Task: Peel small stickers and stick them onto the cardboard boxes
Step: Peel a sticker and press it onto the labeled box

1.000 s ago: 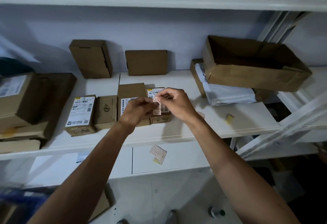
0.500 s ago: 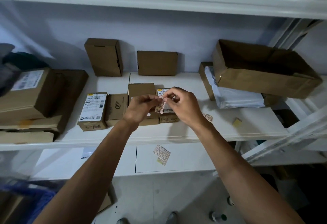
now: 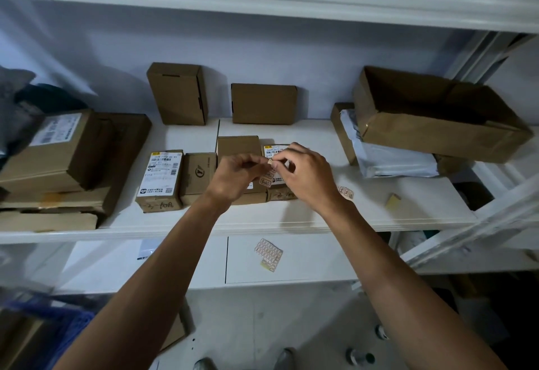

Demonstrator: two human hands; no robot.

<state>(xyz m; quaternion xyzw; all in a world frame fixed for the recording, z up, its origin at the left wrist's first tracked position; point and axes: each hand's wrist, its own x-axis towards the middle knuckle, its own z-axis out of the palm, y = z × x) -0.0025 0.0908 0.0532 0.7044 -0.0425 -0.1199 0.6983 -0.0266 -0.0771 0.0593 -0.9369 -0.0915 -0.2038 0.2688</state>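
Note:
My left hand [image 3: 236, 175] and my right hand [image 3: 306, 174] meet above a row of small cardboard boxes on the white shelf [image 3: 364, 215]. Together they pinch a small strip of stickers [image 3: 267, 178], which hangs down between the fingertips. Under the hands lie a plain brown box [image 3: 237, 146] and a small box with a shipping label [image 3: 272, 150], both partly hidden. Left of them sit a labelled box [image 3: 160, 180] and a box with a printed logo [image 3: 199, 172]. Another short sticker strip [image 3: 345, 193] lies on the shelf by my right wrist.
Two brown boxes [image 3: 178, 93] [image 3: 264, 104] stand against the back wall. A big open carton [image 3: 437, 118] rests on a white bag at the right. Stacked parcels [image 3: 58, 159] fill the left. A larger sticker sheet [image 3: 268, 253] lies on the lower shelf. A yellow scrap [image 3: 393, 201] sits at the right.
The view has shifted so everything sits a little further right in frame. The sticker strip has tilted from upright to slanted, and my fingertips have closed nearer its top end.

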